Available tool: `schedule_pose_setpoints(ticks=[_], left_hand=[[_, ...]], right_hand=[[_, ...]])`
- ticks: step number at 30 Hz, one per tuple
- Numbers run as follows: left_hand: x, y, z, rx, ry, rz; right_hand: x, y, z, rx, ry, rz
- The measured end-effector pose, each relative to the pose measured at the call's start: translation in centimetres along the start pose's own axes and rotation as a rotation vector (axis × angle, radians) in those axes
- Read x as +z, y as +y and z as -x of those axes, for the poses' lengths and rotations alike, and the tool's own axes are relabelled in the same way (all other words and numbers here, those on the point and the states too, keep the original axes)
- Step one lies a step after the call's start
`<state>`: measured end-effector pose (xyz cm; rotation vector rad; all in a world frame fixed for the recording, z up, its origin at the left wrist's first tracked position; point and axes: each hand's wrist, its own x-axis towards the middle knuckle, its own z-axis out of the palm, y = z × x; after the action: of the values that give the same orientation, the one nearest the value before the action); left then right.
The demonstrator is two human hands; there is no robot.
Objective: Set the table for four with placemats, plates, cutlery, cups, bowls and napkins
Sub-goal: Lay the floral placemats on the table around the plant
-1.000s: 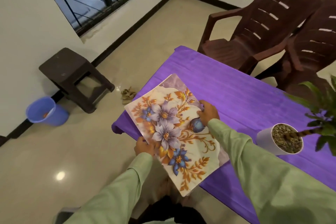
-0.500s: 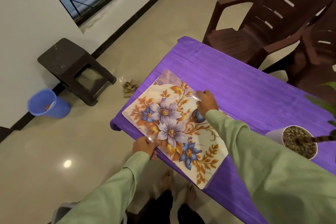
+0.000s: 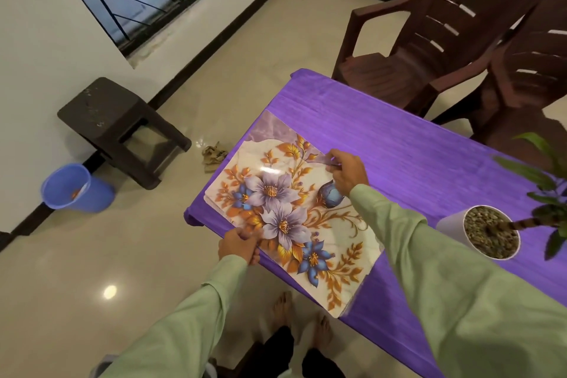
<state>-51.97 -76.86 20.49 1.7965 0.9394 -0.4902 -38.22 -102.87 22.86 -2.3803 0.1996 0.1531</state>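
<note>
The left hand (image 3: 239, 244) pinches the near edge of the top mat (image 3: 285, 209) between its fingers (image 3: 253, 256) and thumb, at the table's near-left corner. The right hand (image 3: 348, 173) pinches the same mat's far corner, further in over the table (image 3: 399, 138). The mat is glossy, printed with purple and blue flowers and orange leaves. More mats (image 3: 270, 132) lie under it, slightly fanned: a marbled purple corner shows beyond it and thin edges show at its left side. One corner of the pile overhangs the table's near edge.

The step looks like freeing one mat from the pile to lay a first place. No plates, cutlery, cups, bowls or napkins are in view. To do it well, lift only the top sheet, check that none clings beneath, carry it flat to a seat and square it with the table's edge. A tug could slide the overhanging pile off the table.

Towards the table's right end stands a white pot (image 3: 448, 224) holding pebbles and a green plant. On the floor left of the table, a blue bucket (image 3: 92, 196) holds a small orange scrap.
</note>
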Motion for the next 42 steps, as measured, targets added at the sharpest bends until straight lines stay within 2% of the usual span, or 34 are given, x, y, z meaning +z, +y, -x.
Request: schedule_pose_setpoints(ticks=[3, 5, 8, 13, 18, 23, 28, 35, 42], left_hand=[[-0.5, 0.4, 0.0, 0.041, 0.111, 0.072], [-0.6, 0.3, 0.0, 0.067, 0.107, 0.156], [-0.2, 0.0, -0.1, 0.097, -0.013, 0.341], [1.6, 1.6, 3.3, 0.121, -0.313, 0.613], [2.8, 0.9, 5.7, 0.103, -0.343, 0.649], [4.7, -0.2, 10.0, 0.162, -0.351, 0.649], [6.8, -2.6, 14.4, 0.191, -0.382, 0.648], [10.3, -6.4, 20.5, 0.138, -0.494, 0.634], [14.2, -8.4, 23.9, 0.056, -0.647, 0.552]], right_hand=[[-2.0, -0.6, 0.4, -0.014, 0.03, -0.099], [-3.6, -1.0, 0.7, -0.023, 0.041, -0.139], [-6.1, -1.7, 1.4, -0.051, 0.049, -0.148], [-9.4, -2.0, 3.6, -0.056, 0.064, -0.162], [-12.5, -1.8, 7.3, -0.048, 0.144, -0.128], [-15.2, 0.9, 11.7, -0.041, 0.198, -0.054], [-17.2, 4.0, 16.2, -0.058, 0.18, -0.027], [-20.1, 7.8, 22.4, -0.034, 0.161, -0.058], [-22.6, 13.1, 28.4, 0.006, 0.254, 0.019]])
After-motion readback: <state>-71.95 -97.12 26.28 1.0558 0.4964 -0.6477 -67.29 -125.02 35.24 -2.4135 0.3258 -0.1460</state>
